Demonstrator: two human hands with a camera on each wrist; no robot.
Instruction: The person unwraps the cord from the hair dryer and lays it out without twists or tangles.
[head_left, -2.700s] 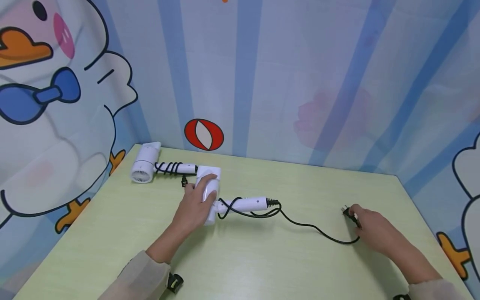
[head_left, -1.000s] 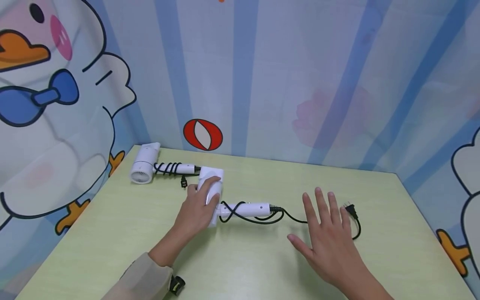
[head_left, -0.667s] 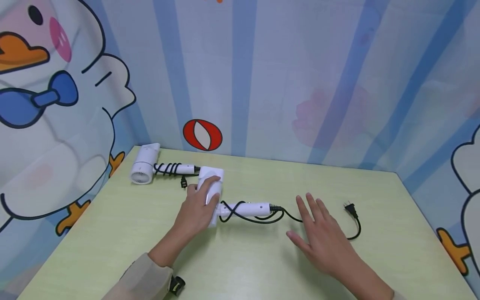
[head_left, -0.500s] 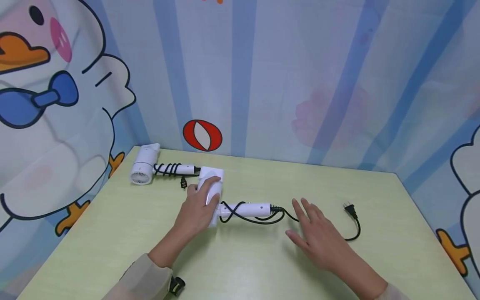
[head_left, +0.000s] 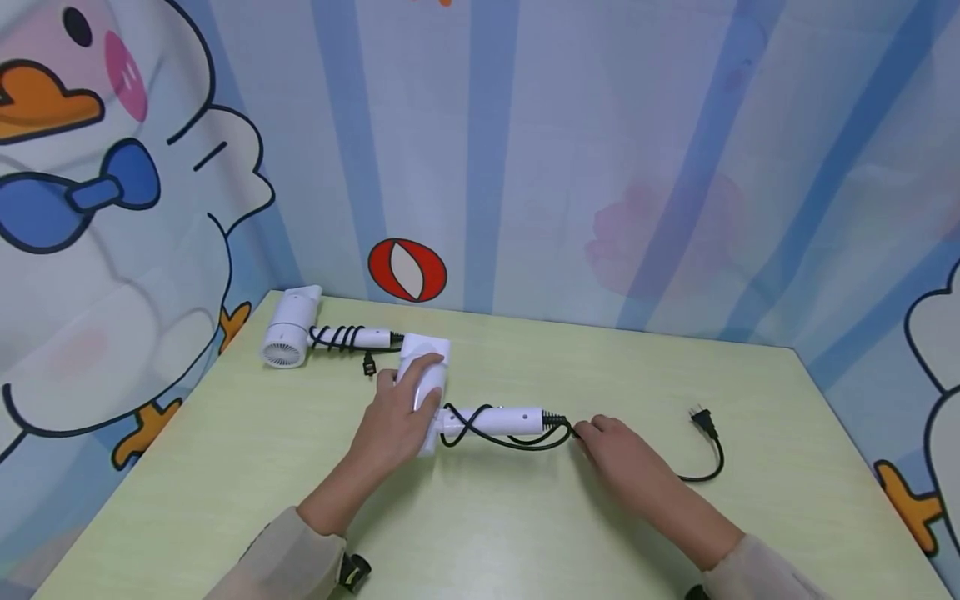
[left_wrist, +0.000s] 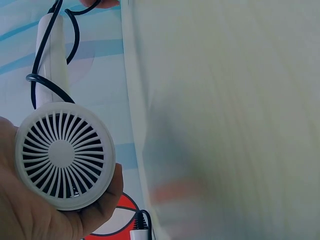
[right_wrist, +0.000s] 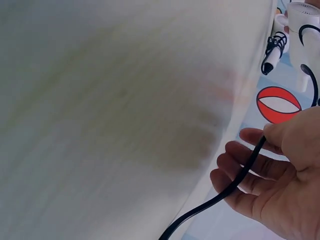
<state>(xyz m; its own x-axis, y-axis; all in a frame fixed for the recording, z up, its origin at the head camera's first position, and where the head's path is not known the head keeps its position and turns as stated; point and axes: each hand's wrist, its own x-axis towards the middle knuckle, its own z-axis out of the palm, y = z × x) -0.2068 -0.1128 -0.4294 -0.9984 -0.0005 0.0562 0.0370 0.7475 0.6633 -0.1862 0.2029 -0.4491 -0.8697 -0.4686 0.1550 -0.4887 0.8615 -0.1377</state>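
My left hand [head_left: 393, 421] grips the barrel of a white hair dryer [head_left: 495, 420] over the middle of the table. Its round slotted grille [left_wrist: 61, 152] faces the left wrist camera. The dryer's handle points right, and its black cord [head_left: 701, 478] is looped loosely around it. Just beyond the handle's end, my right hand [head_left: 626, 462] pinches that cord between thumb and forefinger. In the right wrist view the cord runs across the other, loosely bent fingers [right_wrist: 232, 170]. The two-prong plug [head_left: 702, 419] lies farther right on the table.
A second white hair dryer [head_left: 291, 325] lies at the back left, its cord wound tightly around the handle. Its black plug [head_left: 368, 364] rests just left of my left hand. Behind the pale table [head_left: 585, 542] hangs a printed curtain [head_left: 555, 150].
My right hand let go of the plug, moved left with spread fingers, then lowered and took hold of the cord near the handle. The left hand kept its grip on the dryer.
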